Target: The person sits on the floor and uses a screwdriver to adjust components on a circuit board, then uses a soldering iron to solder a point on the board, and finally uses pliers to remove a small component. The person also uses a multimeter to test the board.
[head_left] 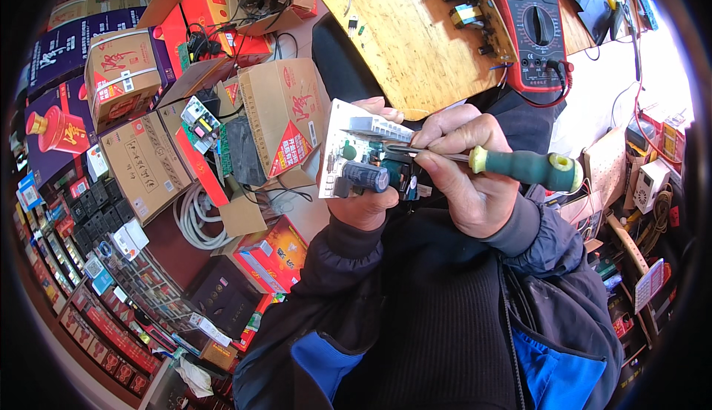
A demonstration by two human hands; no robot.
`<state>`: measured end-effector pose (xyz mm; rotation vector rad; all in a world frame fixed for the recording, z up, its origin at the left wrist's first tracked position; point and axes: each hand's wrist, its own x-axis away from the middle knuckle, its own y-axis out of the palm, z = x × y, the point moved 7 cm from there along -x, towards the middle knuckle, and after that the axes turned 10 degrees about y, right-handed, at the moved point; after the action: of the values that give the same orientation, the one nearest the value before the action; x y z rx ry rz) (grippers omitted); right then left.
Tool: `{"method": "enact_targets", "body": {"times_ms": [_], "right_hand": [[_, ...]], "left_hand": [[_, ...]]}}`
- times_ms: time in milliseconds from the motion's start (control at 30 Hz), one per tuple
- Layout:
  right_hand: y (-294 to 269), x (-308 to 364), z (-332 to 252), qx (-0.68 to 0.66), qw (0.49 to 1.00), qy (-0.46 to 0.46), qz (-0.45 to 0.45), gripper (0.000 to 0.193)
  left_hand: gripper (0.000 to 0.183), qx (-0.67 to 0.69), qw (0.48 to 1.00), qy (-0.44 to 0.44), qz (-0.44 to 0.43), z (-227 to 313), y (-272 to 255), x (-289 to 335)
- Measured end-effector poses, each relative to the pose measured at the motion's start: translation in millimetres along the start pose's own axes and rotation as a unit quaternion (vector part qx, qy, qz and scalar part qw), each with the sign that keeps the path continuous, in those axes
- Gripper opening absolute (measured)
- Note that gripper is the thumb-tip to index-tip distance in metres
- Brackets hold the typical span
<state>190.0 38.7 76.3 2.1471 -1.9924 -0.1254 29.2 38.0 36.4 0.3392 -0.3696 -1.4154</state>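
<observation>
Fingers are occupied on both hands, I see: to the near left of the red digital multimeter [528, 61], the left hand [362, 208] clasps a populated circuit board [357, 149] by opposite edges, and the right hand [475, 187] pinches a green-handled screwdriver [526, 168]. I'd judge the board light, stiff and fragile, so I'd hold its rim, sparing the blue cylindrical capacitor [363, 176].

Right of the white-and-green rectangular circuit board [354, 152] is 1 green-handled metal screwdriver [525, 166], its shaft toward the board. Beyond the board is the yellowish wooden tabletop [400, 46], carrying 1 red-and-black rectangular plastic multimeter [526, 31], beyond and right of the board. Left of the board stands 1 open brown cardboard box [278, 102]; well right, 1 white boxy metal unit [653, 186].
</observation>
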Motion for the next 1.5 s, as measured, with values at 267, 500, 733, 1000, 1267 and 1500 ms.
{"method": "enact_targets", "body": {"times_ms": [267, 500, 733, 1000, 1267, 1500], "right_hand": [[-1.2, -0.5, 0.3, 0.004, 1.000, 0.001, 0.000, 0.014], [-1.2, -1.4, 0.2, 0.011, 1.000, -0.002, 0.002, 0.014], [-1.4, -2.7, 1.0, 0.011, 1.000, -0.004, -0.002, 0.015], [-1.7, -2.1, 0.1, -0.005, 1.000, -0.016, 0.013, 0.016], [-1.5, -1.6, 0.3, 0.003, 1.000, -0.002, 0.003, 0.014], [-0.6, -2.3, -1.0, 0.006, 1.000, -0.002, -0.002, 0.014]], "left_hand": [[0.113, 0.006, 1.000, 0.000, 0.005, -1.7, -0.4, 0.7], [0.113, 0.007, 1.000, -0.003, 0.007, -2.1, -0.1, 0.7], [0.113, 0.007, 1.000, -0.003, 0.001, -2.1, 1.1, -0.9], [0.115, -0.003, 1.000, -0.017, 0.017, -2.9, 1.4, -0.6], [0.114, 0.011, 1.000, -0.018, 0.005, -2.4, 0.3, 1.0], [0.115, -0.002, 1.000, 0.008, -0.006, -3.1, -2.9, 2.1]]}}
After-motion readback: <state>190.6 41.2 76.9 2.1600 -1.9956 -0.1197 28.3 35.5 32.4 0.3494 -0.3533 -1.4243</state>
